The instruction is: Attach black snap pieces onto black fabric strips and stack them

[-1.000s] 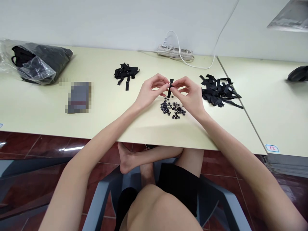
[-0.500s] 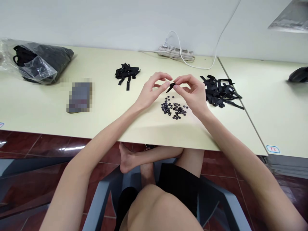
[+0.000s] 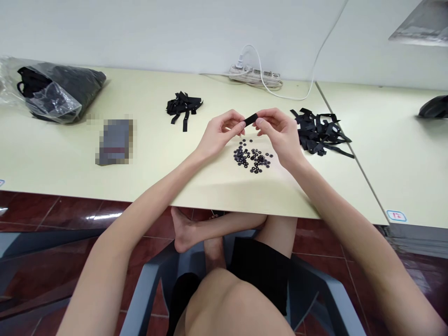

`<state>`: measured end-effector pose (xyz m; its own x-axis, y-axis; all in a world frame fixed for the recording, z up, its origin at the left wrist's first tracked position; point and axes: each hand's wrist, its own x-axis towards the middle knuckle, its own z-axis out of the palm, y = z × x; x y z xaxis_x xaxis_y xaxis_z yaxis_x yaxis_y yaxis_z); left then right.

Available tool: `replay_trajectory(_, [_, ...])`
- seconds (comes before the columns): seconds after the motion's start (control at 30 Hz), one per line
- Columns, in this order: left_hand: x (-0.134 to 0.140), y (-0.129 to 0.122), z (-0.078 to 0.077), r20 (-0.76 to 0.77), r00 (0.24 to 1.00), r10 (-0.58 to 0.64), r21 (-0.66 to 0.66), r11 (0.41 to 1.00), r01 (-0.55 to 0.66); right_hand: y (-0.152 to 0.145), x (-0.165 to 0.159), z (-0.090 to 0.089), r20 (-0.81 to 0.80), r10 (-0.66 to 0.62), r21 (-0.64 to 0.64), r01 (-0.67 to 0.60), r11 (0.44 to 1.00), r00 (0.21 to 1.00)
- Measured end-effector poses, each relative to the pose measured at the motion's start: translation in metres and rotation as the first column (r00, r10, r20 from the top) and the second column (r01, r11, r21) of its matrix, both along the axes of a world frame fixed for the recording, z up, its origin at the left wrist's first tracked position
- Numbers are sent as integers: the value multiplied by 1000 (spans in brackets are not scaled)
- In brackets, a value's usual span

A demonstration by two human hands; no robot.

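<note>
Between my two hands a short black fabric strip point(image 3: 250, 120) is stretched out, held above the table. My left hand point(image 3: 221, 132) pinches its left end between thumb and fingers. At the right end, the thumb and forefinger of my right hand point(image 3: 280, 133) are closed on it. Just below my hands lies a loose spread of small round black snap fasteners point(image 3: 258, 161), several with holes in the middle. A tangled pile of black strips point(image 3: 318, 133) lies right beside my right hand. Farther back on the left is a smaller pile of black strips point(image 3: 184, 106).
A power strip point(image 3: 255, 76) with a white cable stands against the wall. To the left are a clear plastic bag point(image 3: 63, 93) of black material and a blurred-out dark object point(image 3: 115, 142). A table seam point(image 3: 364, 170) runs past the right pile.
The strip hung folded with one end pointing down; now it lies straight between both hands. My fingers have shifted to its two ends. The piles have not changed.
</note>
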<state>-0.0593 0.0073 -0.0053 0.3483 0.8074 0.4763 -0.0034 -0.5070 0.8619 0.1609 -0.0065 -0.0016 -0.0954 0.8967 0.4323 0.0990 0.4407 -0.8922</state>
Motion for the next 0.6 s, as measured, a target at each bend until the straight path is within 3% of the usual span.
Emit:
replay_trajectory(0.23, [-2,-5,4,-53,998,20,-66,998,-23,-6,-2,3,-106,106,-124,-119,985,989])
replay_trajectory(0.6, [-3,4,0,-36,996,82,-64,994,-84,-2,-2,0,36,39,13,-39,999,999])
